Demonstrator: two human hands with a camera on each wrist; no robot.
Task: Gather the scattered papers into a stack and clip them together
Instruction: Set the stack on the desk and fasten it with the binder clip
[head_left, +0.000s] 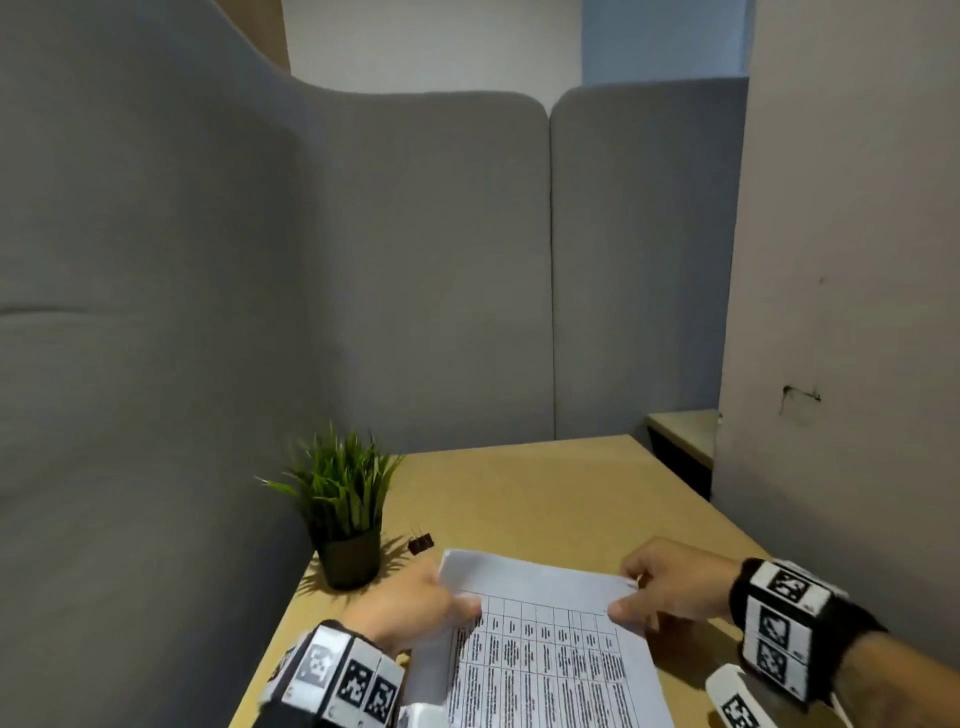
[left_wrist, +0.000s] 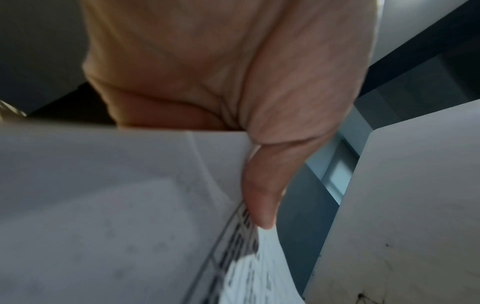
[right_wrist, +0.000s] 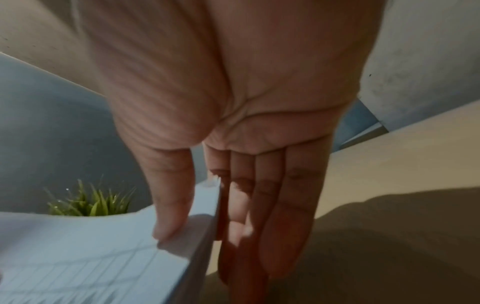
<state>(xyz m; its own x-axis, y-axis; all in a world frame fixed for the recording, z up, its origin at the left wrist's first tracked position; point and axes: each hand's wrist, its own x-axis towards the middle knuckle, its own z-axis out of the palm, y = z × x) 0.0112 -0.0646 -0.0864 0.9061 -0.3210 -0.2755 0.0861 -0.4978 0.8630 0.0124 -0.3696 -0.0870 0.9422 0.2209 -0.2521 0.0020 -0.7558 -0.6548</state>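
A stack of white papers (head_left: 545, 649) with a printed table on top sits at the near edge of the wooden table (head_left: 545, 488). My left hand (head_left: 457, 605) pinches its left edge, thumb (left_wrist: 262, 195) on the top sheet (left_wrist: 103, 205). My right hand (head_left: 631, 597) pinches the far right corner. In the right wrist view the thumb (right_wrist: 168, 205) lies on the papers (right_wrist: 91, 257) and straight fingers (right_wrist: 272, 205) run beneath the edge. A black binder clip (head_left: 421, 544) lies on the table just beyond the stack's far left corner, untouched.
A small potted green plant (head_left: 343, 499) stands at the table's left edge, close to my left hand and the clip. Grey padded partitions (head_left: 415, 260) close off the left and back. A wall (head_left: 841, 312) rises on the right. Bare tabletop stretches beyond the papers.
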